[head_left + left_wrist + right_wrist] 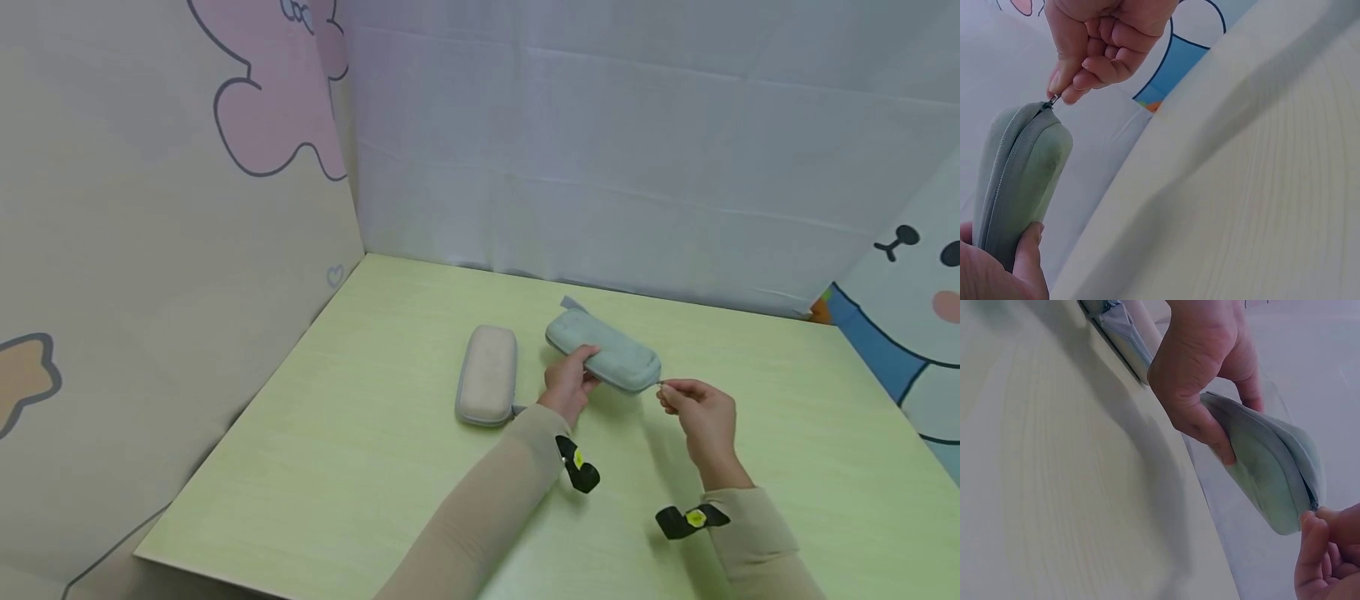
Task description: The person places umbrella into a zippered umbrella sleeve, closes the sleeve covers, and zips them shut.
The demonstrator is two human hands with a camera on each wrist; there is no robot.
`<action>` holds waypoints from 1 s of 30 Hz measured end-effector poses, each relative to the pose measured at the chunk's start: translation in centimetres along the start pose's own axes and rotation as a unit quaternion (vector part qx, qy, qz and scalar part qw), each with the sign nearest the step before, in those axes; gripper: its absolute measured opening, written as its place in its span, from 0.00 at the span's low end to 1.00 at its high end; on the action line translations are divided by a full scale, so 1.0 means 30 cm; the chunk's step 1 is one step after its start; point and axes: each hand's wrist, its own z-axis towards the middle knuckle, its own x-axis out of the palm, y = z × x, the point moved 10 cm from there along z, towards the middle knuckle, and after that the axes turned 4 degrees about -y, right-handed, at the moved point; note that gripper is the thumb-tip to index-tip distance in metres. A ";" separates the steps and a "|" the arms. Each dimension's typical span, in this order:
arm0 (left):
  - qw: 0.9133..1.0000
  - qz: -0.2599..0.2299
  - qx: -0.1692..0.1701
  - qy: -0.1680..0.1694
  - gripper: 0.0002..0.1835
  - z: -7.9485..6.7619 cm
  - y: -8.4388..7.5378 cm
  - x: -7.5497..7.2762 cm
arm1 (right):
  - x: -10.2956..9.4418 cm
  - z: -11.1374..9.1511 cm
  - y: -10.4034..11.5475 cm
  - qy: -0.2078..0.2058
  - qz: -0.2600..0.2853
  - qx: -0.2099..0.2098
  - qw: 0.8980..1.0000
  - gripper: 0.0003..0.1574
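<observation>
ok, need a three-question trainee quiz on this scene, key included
1. Which hand pinches the zipper pull of the green case?
2. True or false: the beige case is in the left hand.
3. Fill in: in the head view, the beige case lies to the ____ of the green case.

Key:
1. The right hand.
2. False; it lies on the table, and the left hand grips the green case.
3. left
</observation>
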 end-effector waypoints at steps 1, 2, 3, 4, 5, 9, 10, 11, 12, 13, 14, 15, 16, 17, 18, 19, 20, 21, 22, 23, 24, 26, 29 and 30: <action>1.000 0.001 -0.001 -0.001 0.19 -0.001 0.001 -0.001 | 0.000 -0.001 -0.001 0.000 -0.002 -0.003 1.000 0.07; 1.000 0.003 -0.001 -0.003 0.19 -0.002 0.002 -0.003 | 0.000 -0.003 -0.002 -0.001 -0.004 -0.005 1.000 0.07; 1.000 0.002 -0.002 -0.004 0.19 -0.002 0.003 -0.004 | 0.001 -0.005 -0.004 0.001 0.003 -0.004 1.000 0.07; 1.000 0.000 -0.003 -0.006 0.19 -0.004 0.003 -0.004 | 0.002 -0.007 -0.004 0.000 0.001 -0.008 1.000 0.07; 1.000 -0.002 -0.003 -0.007 0.20 -0.005 0.004 -0.005 | 0.004 -0.010 -0.004 0.000 0.000 -0.010 1.000 0.07; 1.000 -0.013 0.000 -0.013 0.20 -0.007 0.003 -0.003 | 0.009 -0.014 -0.004 0.005 0.008 -0.008 1.000 0.08; 1.000 -0.015 0.001 -0.014 0.20 -0.008 0.002 -0.003 | 0.009 -0.015 -0.001 0.004 0.000 -0.010 1.000 0.08; 1.000 -0.018 0.002 -0.017 0.20 -0.009 0.002 -0.002 | 0.009 -0.015 0.001 0.005 0.001 -0.008 1.000 0.08; 1.000 -0.019 0.003 -0.019 0.20 -0.011 0.001 -0.002 | 0.008 -0.015 0.002 0.005 0.002 -0.006 1.000 0.08; 1.000 -0.022 0.003 -0.021 0.20 -0.012 0.000 -0.002 | 0.007 -0.015 0.003 0.005 0.003 -0.003 1.000 0.07; 0.999 -0.024 0.006 -0.022 0.20 -0.014 -0.001 -0.001 | 0.007 -0.016 0.005 0.005 0.001 -0.002 1.000 0.07; 0.999 -0.025 0.007 -0.023 0.20 -0.015 -0.002 0.000 | 0.006 -0.017 0.007 0.004 0.001 -0.001 1.000 0.07; 0.999 -0.027 0.008 -0.022 0.20 -0.017 -0.002 0.002 | 0.007 -0.018 0.008 0.003 -0.001 0.000 1.000 0.07; 0.999 -0.028 0.009 -0.022 0.20 -0.018 -0.003 0.003 | 0.007 -0.019 0.007 0.003 -0.001 0.003 1.000 0.07; 0.999 -0.030 0.010 -0.022 0.21 -0.018 -0.003 0.004 | 0.007 -0.019 0.006 0.002 -0.001 0.004 1.000 0.07; 0.999 -0.029 0.012 -0.022 0.21 -0.019 -0.004 0.005 | 0.008 -0.019 0.004 0.003 -0.001 0.005 1.000 0.07; 0.999 -0.030 0.013 -0.022 0.20 -0.020 -0.004 0.005 | 0.009 -0.018 0.002 0.003 -0.001 0.006 1.000 0.06; 0.999 -0.032 0.012 -0.022 0.20 -0.020 -0.004 0.006 | 0.011 -0.018 0.000 0.004 -0.003 0.006 1.000 0.06; 0.999 -0.034 0.014 -0.023 0.20 -0.020 -0.005 0.006 | 0.013 -0.018 -0.001 0.005 -0.003 0.005 1.000 0.05; 0.999 -0.033 0.017 -0.024 0.19 -0.020 -0.007 0.006 | 0.015 -0.019 -0.001 0.006 -0.004 0.004 1.000 0.04; 0.999 -0.033 0.018 -0.025 0.18 -0.020 -0.008 0.006 | 0.018 -0.020 0.000 0.007 -0.005 0.002 1.000 0.04; 0.999 -0.035 0.022 -0.027 0.17 -0.020 -0.010 0.007 | 0.024 -0.025 0.004 0.010 -0.007 -0.002 1.000 0.03; 0.999 -0.034 0.023 -0.026 0.17 -0.018 -0.010 0.008 | 0.027 -0.031 0.008 0.010 -0.007 -0.005 1.000 0.02; 0.999 -0.033 0.020 -0.023 0.17 -0.018 -0.007 0.010 | 0.025 -0.030 0.007 0.009 -0.007 -0.005 1.000 0.02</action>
